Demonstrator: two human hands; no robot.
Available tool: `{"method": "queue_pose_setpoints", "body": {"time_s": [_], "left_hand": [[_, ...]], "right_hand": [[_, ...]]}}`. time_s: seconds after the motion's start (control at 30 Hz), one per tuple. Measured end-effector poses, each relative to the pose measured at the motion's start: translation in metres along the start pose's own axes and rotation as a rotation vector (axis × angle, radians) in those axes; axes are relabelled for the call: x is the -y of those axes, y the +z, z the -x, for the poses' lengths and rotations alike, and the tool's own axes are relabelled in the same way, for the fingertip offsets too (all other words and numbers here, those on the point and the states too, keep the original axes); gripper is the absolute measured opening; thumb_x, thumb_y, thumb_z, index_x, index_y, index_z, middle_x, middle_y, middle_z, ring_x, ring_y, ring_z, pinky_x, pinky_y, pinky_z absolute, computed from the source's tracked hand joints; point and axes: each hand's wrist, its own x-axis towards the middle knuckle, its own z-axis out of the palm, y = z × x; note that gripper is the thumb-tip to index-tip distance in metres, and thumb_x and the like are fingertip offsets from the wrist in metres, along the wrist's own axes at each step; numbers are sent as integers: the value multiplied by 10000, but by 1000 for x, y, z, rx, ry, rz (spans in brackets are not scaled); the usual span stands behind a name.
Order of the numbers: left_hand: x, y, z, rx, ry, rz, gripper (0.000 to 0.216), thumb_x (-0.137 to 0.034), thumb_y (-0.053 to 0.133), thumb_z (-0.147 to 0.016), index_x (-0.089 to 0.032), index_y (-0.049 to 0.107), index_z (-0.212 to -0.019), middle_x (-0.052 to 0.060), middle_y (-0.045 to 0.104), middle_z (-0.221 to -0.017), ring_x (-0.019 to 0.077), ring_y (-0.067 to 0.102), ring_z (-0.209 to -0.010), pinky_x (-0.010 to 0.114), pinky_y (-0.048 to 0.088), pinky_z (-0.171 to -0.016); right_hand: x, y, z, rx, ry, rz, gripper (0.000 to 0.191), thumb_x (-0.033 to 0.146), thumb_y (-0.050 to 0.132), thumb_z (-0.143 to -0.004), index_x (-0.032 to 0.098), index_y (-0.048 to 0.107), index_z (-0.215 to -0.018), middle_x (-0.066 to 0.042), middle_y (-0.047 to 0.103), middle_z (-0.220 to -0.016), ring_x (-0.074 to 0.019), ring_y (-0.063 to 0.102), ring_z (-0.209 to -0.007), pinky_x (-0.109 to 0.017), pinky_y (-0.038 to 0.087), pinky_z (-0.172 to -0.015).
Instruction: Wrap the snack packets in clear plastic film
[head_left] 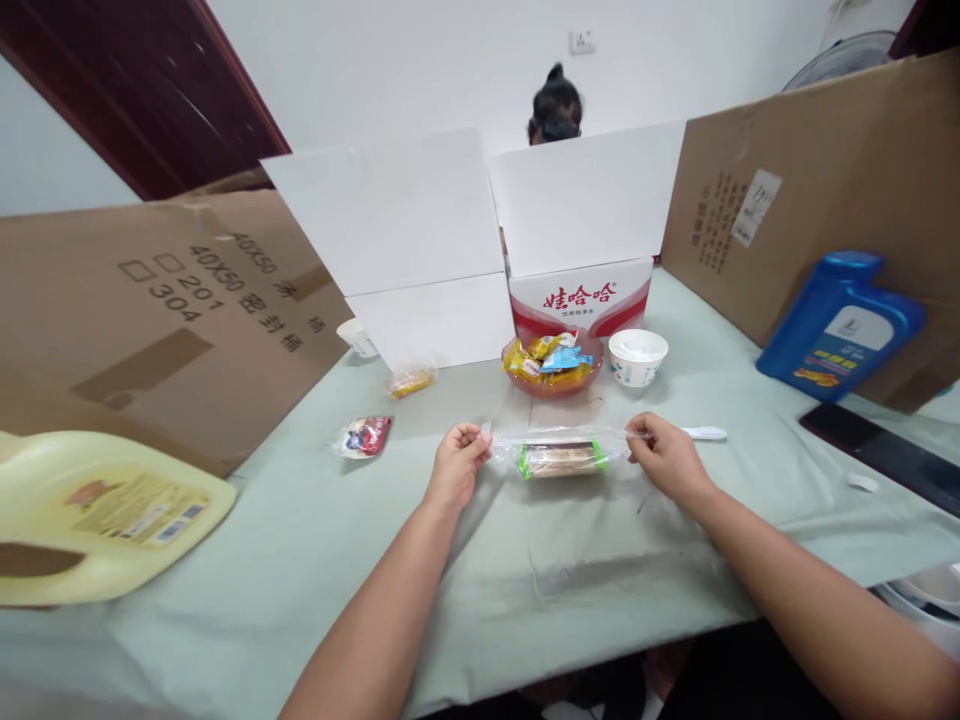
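Observation:
Between my two hands a clear plastic bag (510, 440) is stretched sideways. Inside or just behind it lies a small packaged snack (562, 460) with bright green ends and a tan front; which of the two I cannot tell. My left hand (459, 462) pinches the bag's left end. At the right end, the fingers of my right hand (667, 458) are closed on the plastic. A white plastic utensil handle (705, 434) shows just beyond my right hand. Behind the bag stands a reddish bowl (551, 385) filled with yellow and blue wrapped sweets, with a white paper cup (637, 358) beside it.
A red-and-white wrapped snack (364, 437) and a yellow one (411, 382) lie to the left. Yellow jug (172, 490) and cardboard (165, 320) stand at left; blue bottle (840, 330) and black phone (885, 455) at right. A person (556, 105) is behind white panels (420, 220).

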Motion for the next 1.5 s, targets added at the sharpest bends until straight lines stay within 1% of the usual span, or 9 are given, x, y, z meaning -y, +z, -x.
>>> {"method": "queue_pose_setpoints", "body": {"time_s": [0.27, 0.47, 0.63, 0.83, 0.9, 1.03, 1.1, 1.27, 1.5], "left_hand": [[-10, -8, 9, -291, 329, -288, 151, -183, 623, -701, -205, 555, -834, -15, 543, -799, 131, 529, -737, 263, 457, -741], [-21, 10, 44, 384, 1011, -876, 139, -187, 557, -849, -199, 601, -980, 52, 670, -926, 179, 620, -845, 298, 487, -763], [-31, 12, 46, 516, 778, -1255, 288, -215, 674, -799, -176, 643, -1083, 90, 678, -970, 267, 587, -1000, 439, 422, -943], [-73, -5, 79, 1199, 349, -1120, 258, -368, 796, -699, -255, 726, -919, -8, 694, -815, 178, 633, -776, 270, 466, -715], [-75, -2, 83, 1198, 301, -1039, 191, -374, 730, -775, -241, 719, -911, -9, 698, -819, 158, 634, -742, 248, 470, -685], [-52, 11, 68, 675, 504, -988, 167, -215, 567, -882, -225, 654, -1025, 44, 668, -1060, 205, 604, -1016, 334, 476, -889], [-34, 16, 56, 573, 528, -1055, 527, -258, 724, -765, -237, 540, -1259, 90, 545, -1329, 277, 492, -1228, 427, 412, -1023], [-7, 15, 39, 633, 410, -1173, 1055, -416, 847, -607, -250, 271, -1475, 143, 369, -1496, 357, 347, -1363, 516, 314, -1094], [-14, 9, 38, 664, 318, -1191, 1274, -492, 878, -499, -234, 163, -1522, 167, 401, -1471, 384, 330, -1366, 505, 309, -1091]], "right_hand": [[-5, -4, -3, 22, 4, -29, 197, 336, 447, -883, 231, 554, -1011, -11, 703, -759, -181, 668, -680, -287, 480, -641], [3, -5, 1, 62, -186, -158, 418, 435, 587, -828, 209, 519, -1173, -57, 712, -902, -227, 672, -885, -341, 514, -762], [13, -29, 4, 340, -327, -167, 253, 325, 547, -851, 212, 604, -1071, -53, 707, -959, -208, 664, -903, -343, 502, -827], [21, -66, 10, 1144, -327, -178, 456, 429, 708, -772, 180, 641, -1147, -48, 737, -893, -187, 684, -805, -278, 514, -734], [23, -59, 11, 1081, -283, -153, 417, 464, 662, -811, 166, 662, -1103, -54, 731, -842, -178, 674, -728, -265, 511, -649], [24, -15, 12, 487, -442, -76, 262, 374, 507, -927, 196, 671, -1027, -90, 695, -971, -206, 644, -886, -333, 526, -768], [22, 12, 11, 297, -570, 11, 296, 301, 530, -905, 213, 616, -1175, -133, 623, -1199, -263, 562, -1124, -441, 476, -938], [13, 45, 5, 306, -586, 257, 566, 271, 610, -836, 184, 472, -1378, -164, 480, -1411, -310, 459, -1264, -509, 393, -1033], [9, 8, -2, 414, -407, 182, 378, 382, 459, -930, 201, 574, -1242, -115, 668, -1169, -259, 626, -1038, -391, 487, -897]]}}
